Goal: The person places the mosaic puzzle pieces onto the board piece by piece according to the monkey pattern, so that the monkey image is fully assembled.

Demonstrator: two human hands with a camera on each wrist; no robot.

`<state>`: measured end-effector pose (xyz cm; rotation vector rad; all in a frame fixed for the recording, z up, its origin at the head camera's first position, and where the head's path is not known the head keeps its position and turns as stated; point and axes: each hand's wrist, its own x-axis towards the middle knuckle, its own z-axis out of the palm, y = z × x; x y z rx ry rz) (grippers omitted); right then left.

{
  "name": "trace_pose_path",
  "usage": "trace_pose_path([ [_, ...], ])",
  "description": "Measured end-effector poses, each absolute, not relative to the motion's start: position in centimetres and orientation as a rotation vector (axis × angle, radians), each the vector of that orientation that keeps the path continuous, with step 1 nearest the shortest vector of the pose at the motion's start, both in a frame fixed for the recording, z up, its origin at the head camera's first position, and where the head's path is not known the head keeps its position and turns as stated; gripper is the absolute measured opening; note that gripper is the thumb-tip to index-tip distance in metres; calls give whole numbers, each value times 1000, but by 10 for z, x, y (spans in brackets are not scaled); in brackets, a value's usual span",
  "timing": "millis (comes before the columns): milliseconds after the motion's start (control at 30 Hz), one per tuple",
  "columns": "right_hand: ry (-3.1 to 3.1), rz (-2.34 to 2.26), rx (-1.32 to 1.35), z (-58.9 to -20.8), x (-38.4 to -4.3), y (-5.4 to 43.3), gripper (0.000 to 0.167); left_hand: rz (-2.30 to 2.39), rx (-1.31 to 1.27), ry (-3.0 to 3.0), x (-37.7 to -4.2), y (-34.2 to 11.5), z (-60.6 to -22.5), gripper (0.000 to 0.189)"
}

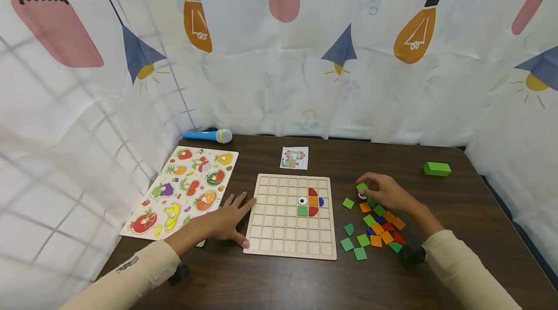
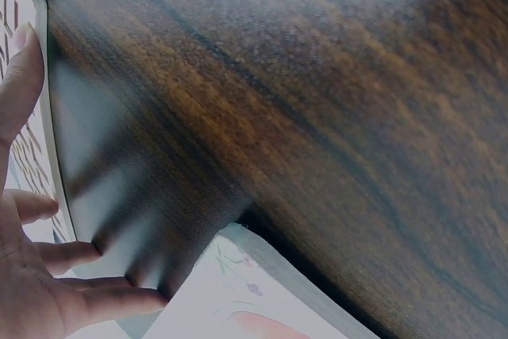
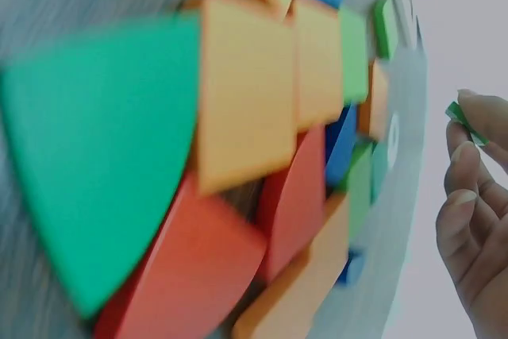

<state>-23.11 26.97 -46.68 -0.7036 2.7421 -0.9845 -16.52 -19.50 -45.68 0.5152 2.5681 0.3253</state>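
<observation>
My left hand (image 1: 226, 219) lies spread at the left edge of a wooden grid board (image 1: 279, 223), its thumb and a fingertip touching the rim. Several pieces sit in the board's cells: a white eye tile (image 1: 302, 201), a green square (image 1: 302, 211), an orange square (image 1: 313, 201), a blue half-round and red rounded pieces. Over the loose pieces at the right, my right hand (image 1: 383, 191) pinches a green tile (image 1: 362, 186) between thumb and fingers, clear in the right wrist view too (image 3: 467, 123). Beneath that tile a white eye piece (image 1: 362, 196) partly shows.
Loose orange, red, blue and green pieces (image 1: 376, 240) cluster right of the board. A printed pattern card (image 1: 294, 158) lies behind the board. At the left are a fruit puzzle board (image 1: 178, 193) and a toy microphone (image 1: 209, 135). A green block (image 1: 437, 169) stands at the back right.
</observation>
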Motion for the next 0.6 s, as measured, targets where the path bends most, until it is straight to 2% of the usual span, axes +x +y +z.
trace_pose_path([
  [200,2705,-987,-661,-460,-231,248,30,324,517,2567,-166,-195,-458,114],
  [600,2635,-1080,-719,-465,-237,214,26,318,513,2569,-165,-194,-455,114],
])
